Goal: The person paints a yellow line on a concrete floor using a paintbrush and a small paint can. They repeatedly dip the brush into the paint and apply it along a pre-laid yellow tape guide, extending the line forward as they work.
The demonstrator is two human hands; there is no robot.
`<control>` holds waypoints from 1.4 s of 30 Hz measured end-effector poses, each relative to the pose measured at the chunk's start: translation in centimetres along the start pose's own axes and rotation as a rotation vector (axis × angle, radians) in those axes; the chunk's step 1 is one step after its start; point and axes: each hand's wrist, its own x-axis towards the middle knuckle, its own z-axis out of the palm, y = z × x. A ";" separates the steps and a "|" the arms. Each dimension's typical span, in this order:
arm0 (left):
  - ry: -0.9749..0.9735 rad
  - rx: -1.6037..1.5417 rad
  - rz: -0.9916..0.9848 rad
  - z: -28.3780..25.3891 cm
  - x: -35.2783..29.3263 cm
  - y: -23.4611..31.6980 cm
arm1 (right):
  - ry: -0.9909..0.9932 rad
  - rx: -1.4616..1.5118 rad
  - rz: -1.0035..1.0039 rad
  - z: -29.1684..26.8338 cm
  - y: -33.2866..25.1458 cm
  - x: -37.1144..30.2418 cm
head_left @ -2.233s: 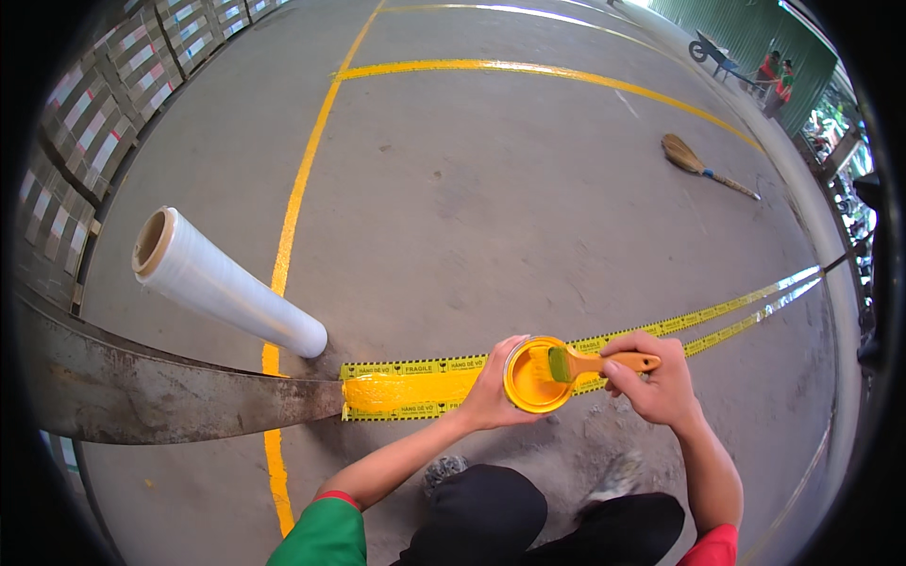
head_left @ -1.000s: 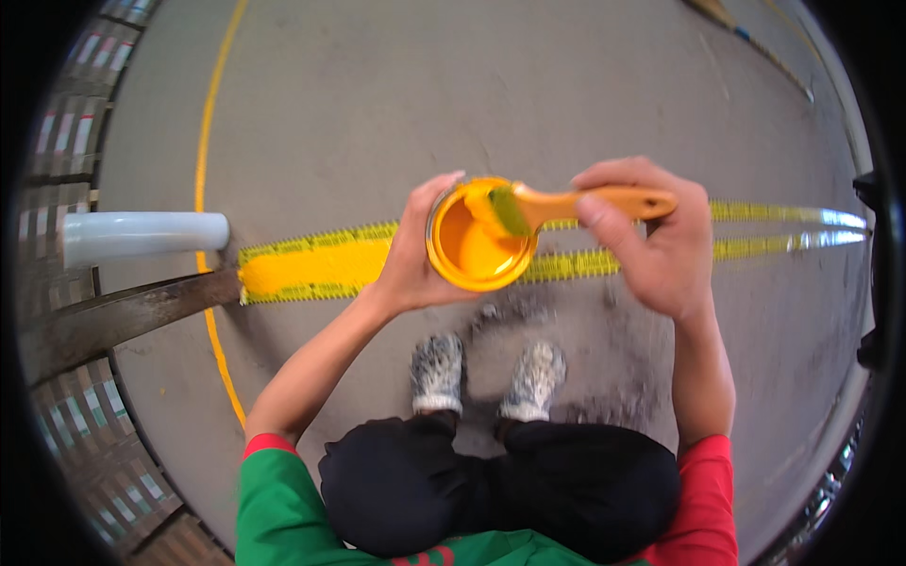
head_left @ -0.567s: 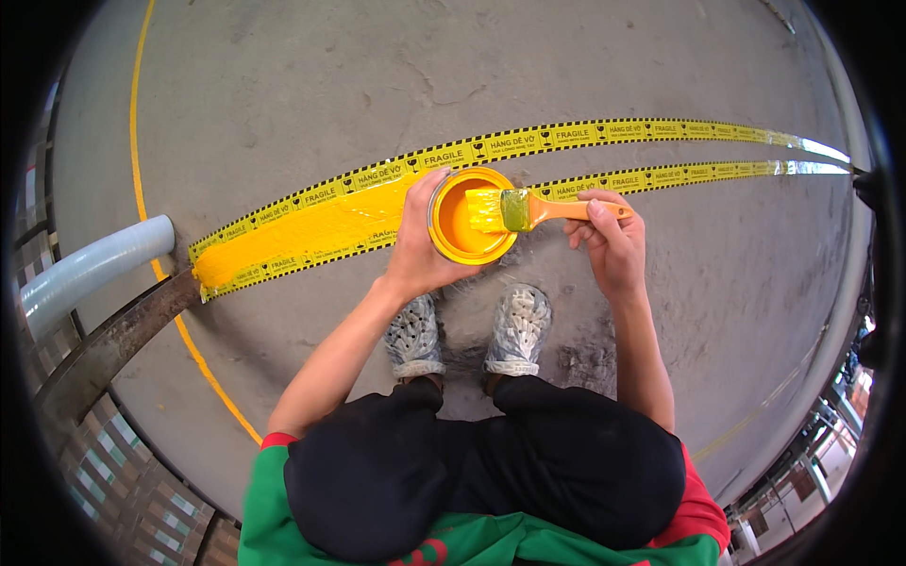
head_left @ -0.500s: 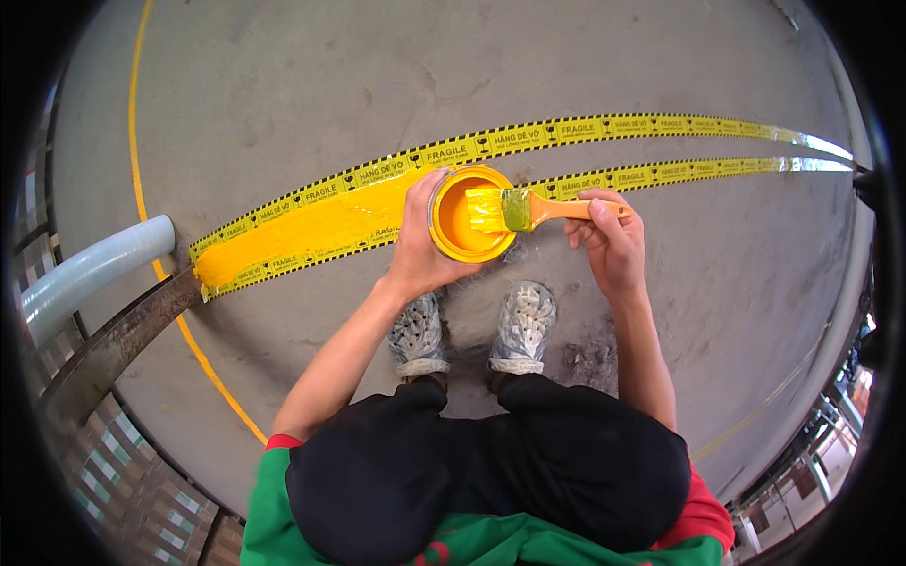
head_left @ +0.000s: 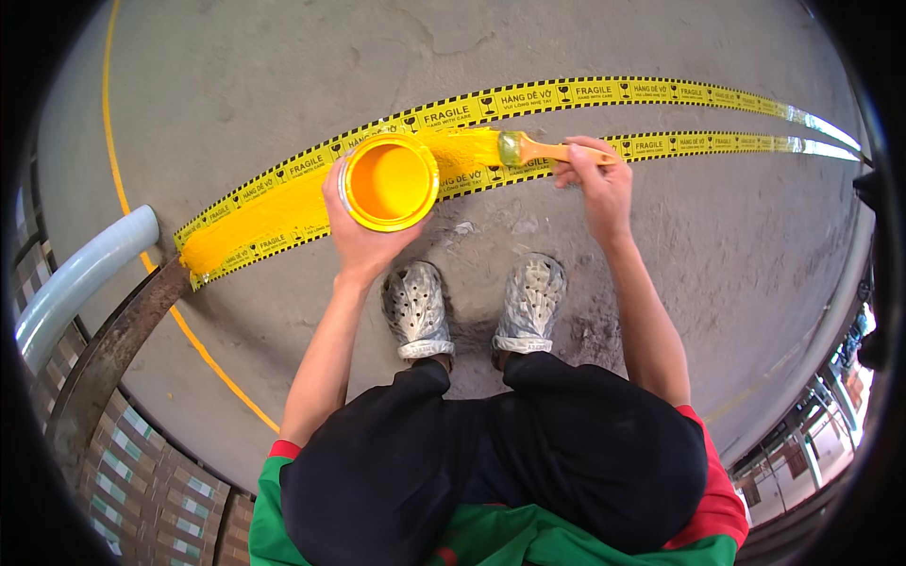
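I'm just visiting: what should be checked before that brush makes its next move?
1. Can held: ok, in the left hand.
2. Paint available: ok, yellow shows inside.
3. Brush held: ok, the right hand has its handle.
4. Bristles pressed evenly on the painted band: cannot tell.
5. Shoes off the nearer tape strip: ok, both stand apart.
6. Far tape ends stuck down: cannot tell, they shine white.

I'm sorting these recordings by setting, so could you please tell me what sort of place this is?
Probably a warehouse: a grey concrete floor, a thin yellow line on it, and what look like stacked pallets at lower left.
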 end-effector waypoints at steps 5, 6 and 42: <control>0.049 0.019 -0.057 -2.0 -1.2 0.2 | 0.149 -0.553 -0.334 -0.3 -2.4 0.2; 0.057 0.023 -0.061 -2.5 -1.3 0.4 | 0.229 -0.729 -0.444 -0.8 -3.3 0.2; 0.079 0.027 0.078 -5.5 -2.1 5.0 | 0.042 -0.594 -0.543 5.2 -0.1 -2.3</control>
